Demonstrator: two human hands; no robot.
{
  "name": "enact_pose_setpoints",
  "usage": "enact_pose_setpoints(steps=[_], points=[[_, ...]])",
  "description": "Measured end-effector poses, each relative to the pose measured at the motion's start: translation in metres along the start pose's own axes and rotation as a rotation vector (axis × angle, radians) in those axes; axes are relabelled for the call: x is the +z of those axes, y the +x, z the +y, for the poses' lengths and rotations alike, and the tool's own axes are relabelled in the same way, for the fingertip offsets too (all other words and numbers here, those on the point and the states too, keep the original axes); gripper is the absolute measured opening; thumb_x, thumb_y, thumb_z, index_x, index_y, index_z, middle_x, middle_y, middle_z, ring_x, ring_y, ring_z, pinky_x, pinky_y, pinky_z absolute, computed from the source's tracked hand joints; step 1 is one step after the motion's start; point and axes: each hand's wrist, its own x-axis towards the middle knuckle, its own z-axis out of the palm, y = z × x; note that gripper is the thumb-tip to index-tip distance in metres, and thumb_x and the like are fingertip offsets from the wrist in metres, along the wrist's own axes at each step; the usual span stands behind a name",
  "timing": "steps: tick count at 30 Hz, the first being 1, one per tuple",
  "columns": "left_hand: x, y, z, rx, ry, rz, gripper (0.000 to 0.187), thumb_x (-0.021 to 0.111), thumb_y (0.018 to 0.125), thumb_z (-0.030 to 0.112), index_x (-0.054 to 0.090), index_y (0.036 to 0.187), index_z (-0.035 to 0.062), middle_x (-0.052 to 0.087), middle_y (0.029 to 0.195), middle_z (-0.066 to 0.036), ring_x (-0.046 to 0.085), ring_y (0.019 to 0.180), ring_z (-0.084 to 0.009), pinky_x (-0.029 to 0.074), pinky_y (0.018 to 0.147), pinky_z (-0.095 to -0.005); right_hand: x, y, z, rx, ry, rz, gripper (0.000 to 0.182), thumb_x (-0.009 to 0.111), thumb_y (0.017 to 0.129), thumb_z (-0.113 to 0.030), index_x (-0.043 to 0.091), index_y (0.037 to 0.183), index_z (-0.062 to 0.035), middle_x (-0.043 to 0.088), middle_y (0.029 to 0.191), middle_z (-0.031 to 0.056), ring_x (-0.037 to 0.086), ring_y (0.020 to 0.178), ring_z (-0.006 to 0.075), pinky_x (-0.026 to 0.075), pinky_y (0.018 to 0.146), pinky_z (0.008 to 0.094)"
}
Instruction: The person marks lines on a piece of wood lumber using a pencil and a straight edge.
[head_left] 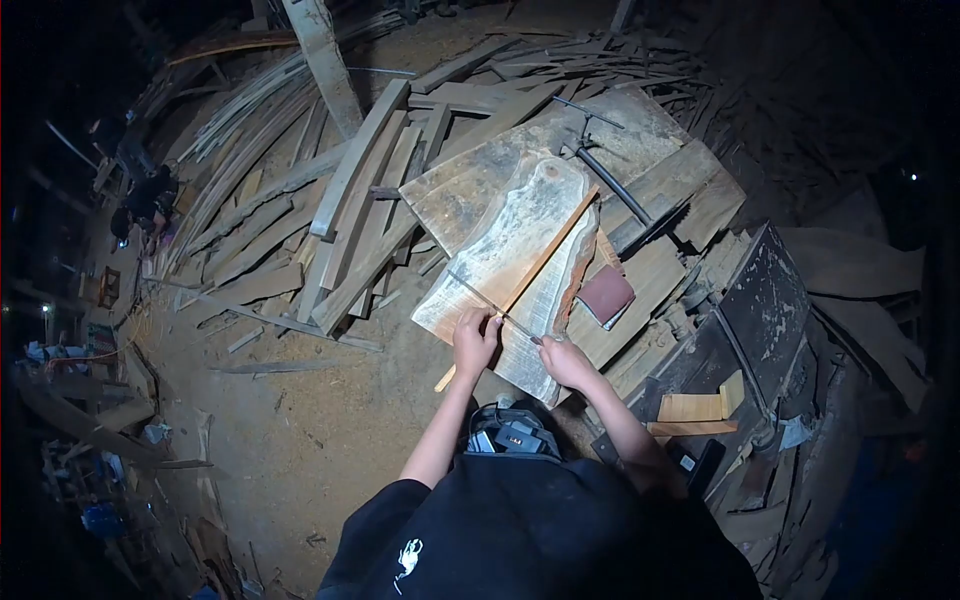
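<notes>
A live-edge wood slab [520,230] lies tilted across the work table. Over it runs a narrow wooden strip [552,247], its near end sticking out past my left hand. My left hand [475,343] is closed on this strip near its lower end. My right hand [565,362] grips the handle of a long thin file-like tool [474,290]. That dark tool crosses the strip just beyond my left fingers, pointing up and left. Whether its edge is toothed is too small to tell. A reddish-brown sheet, like sandpaper [606,295], lies to the right of the slab.
A metal bar clamp or shaft [612,185] with a round toothed part sits on the table's right. Small wood offcuts [690,407] rest at the lower right. Planks [362,160] are piled on the left. Another person [148,205] crouches far left.
</notes>
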Motion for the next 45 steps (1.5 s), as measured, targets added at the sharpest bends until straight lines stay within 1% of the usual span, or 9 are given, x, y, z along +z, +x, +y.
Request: enact_pose_setpoints(steps=[12,14,17,18,22,32,37,41,45], points=[[0.009,-0.006,0.008,0.116,0.173,0.142,0.014,0.065,0.073,0.013,0.060,0.075,-0.0002,0.060,0.076,-0.013,0.057,0.074,-0.0304,0.046,0.068,-0.0363,0.000,0.010,0.012,-0.057,-0.025,0.001,0.023,0.043,0.087,-0.016,0.051,0.082,0.0052,0.057,0.072,0.0279,0.057,0.073,0.0422,0.044,0.067,0.0489],[0.010,-0.006,0.007,0.099,0.162,0.144,0.015,0.066,0.072,0.014,0.061,0.075,-0.0002,0.060,0.076,-0.013,0.057,0.074,-0.0303,0.046,0.068,-0.0358,0.003,0.012,0.015,-0.076,-0.020,0.017,0.023,0.043,0.086,-0.015,0.051,0.081,0.0053,0.056,0.071,0.0282,0.057,0.072,0.0423,0.044,0.066,0.0489],[0.011,-0.004,-0.003,-0.123,0.008,0.073,0.015,0.066,0.071,0.013,0.062,0.077,-0.0002,0.060,0.076,-0.013,0.058,0.073,-0.0288,0.046,0.067,-0.0345,0.005,0.012,0.015,-0.085,-0.018,0.036,0.022,0.043,0.086,-0.014,0.052,0.081,0.0055,0.056,0.070,0.0285,0.058,0.071,0.0423,0.045,0.065,0.0487],[0.008,-0.001,-0.002,-0.146,0.057,0.035,0.016,0.066,0.073,0.012,0.064,0.083,-0.0001,0.062,0.077,-0.012,0.061,0.068,-0.0183,0.047,0.064,-0.0282,0.004,0.011,0.012,-0.087,-0.026,0.046,0.022,0.043,0.086,-0.014,0.052,0.080,0.0056,0.056,0.069,0.0285,0.058,0.070,0.0422,0.045,0.064,0.0486],[0.010,-0.002,-0.007,-0.180,-0.048,0.022,0.016,0.066,0.074,0.013,0.064,0.082,-0.0003,0.062,0.076,-0.011,0.060,0.068,-0.0173,0.046,0.064,-0.0279,0.020,0.021,0.005,-0.051,-0.023,0.071,0.022,0.041,0.086,-0.013,0.052,0.081,0.0058,0.057,0.070,0.0285,0.059,0.070,0.0419,0.046,0.065,0.0485],[0.012,-0.001,-0.002,-0.097,-0.008,0.068,0.013,0.067,0.070,0.008,0.062,0.078,-0.0021,0.061,0.077,-0.015,0.058,0.072,-0.0286,0.046,0.068,-0.0341,0.008,0.049,-0.029,-0.031,-0.028,0.066,0.023,0.039,0.086,-0.014,0.052,0.082,0.0056,0.058,0.070,0.0292,0.060,0.072,0.0414,0.047,0.064,0.0491],[0.013,-0.002,-0.009,-0.059,0.047,0.074,0.013,0.066,0.073,0.009,0.063,0.081,-0.0009,0.062,0.076,-0.013,0.060,0.068,-0.0214,0.047,0.064,-0.0290,0.004,0.041,-0.027,0.021,-0.055,-0.011,0.024,0.038,0.085,-0.013,0.053,0.090,0.0049,0.060,0.079,0.0280,0.061,0.079,0.0410,0.047,0.070,0.0485],[0.013,-0.001,-0.002,-0.132,0.003,0.077,0.012,0.066,0.071,0.008,0.062,0.077,-0.0018,0.062,0.076,-0.015,0.060,0.071,-0.0285,0.046,0.067,-0.0341,0.009,0.019,-0.004,-0.008,-0.055,0.021,0.022,0.039,0.085,-0.013,0.052,0.087,0.0050,0.058,0.072,0.0283,0.060,0.073,0.0416,0.046,0.067,0.0496],[0.013,-0.001,-0.003,-0.107,0.040,0.071,0.013,0.066,0.071,0.009,0.062,0.077,-0.0016,0.062,0.076,-0.015,0.060,0.072,-0.0282,0.047,0.067,-0.0340,0.006,-0.015,0.021,-0.016,-0.035,0.064,0.023,0.040,0.088,-0.016,0.049,0.082,0.0051,0.055,0.064,0.0287,0.057,0.067,0.0438,0.045,0.061,0.0511]])
